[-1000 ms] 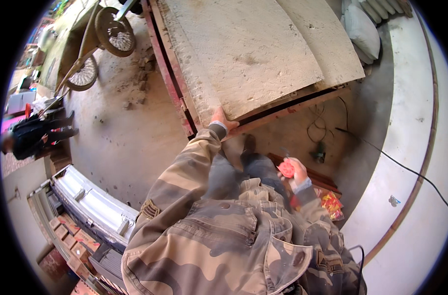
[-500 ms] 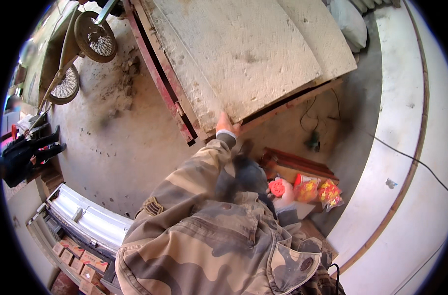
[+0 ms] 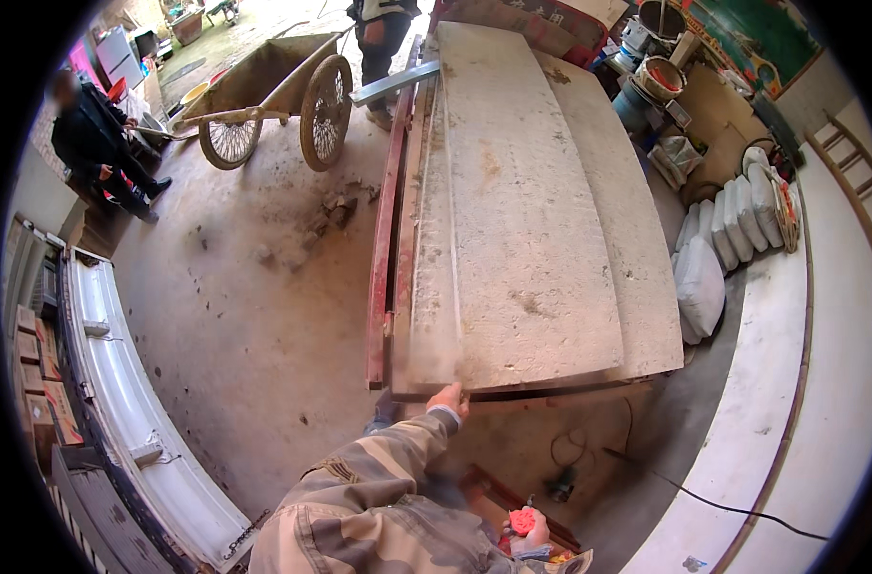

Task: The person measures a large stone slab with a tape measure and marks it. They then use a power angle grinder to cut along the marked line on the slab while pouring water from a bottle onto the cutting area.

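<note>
Board (image 3: 527, 220): prob stiff, heavyish; we'd grab left/right edges
Left hand (image 3: 448, 401): at near edge, can't tell grip
Right hand (image 3: 534, 537): clutching light-looking red disc (image 3: 521, 521)

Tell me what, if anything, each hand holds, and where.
Right hand: a round coral-red object, by its lower right side. Left hand: at the near edge of rough, pale, flat boards; grip unclear.
</note>
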`<state>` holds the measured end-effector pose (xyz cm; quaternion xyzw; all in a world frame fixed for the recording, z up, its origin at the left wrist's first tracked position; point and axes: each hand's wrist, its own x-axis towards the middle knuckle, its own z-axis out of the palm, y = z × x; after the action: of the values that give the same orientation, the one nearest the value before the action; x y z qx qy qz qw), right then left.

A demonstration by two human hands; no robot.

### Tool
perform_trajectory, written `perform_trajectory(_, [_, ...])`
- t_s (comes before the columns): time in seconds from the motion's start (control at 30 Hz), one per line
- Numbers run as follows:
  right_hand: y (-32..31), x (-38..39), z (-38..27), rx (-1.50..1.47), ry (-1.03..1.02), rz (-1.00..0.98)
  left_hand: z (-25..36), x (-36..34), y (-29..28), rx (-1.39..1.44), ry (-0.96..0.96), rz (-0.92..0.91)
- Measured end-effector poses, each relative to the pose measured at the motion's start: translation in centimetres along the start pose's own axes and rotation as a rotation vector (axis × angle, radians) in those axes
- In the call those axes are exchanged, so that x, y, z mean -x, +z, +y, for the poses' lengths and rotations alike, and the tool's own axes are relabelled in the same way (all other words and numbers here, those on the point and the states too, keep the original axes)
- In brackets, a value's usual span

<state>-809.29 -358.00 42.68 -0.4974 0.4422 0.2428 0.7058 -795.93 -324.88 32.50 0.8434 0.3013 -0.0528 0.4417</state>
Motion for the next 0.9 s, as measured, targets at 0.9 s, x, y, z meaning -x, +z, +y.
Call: perform_trajectory(0.9, [10.4, 1.7, -3.6, -0.350, 0.066, -0.502, 8.3, 15.2, -3.9, 0.114, 0.566, -0.281])
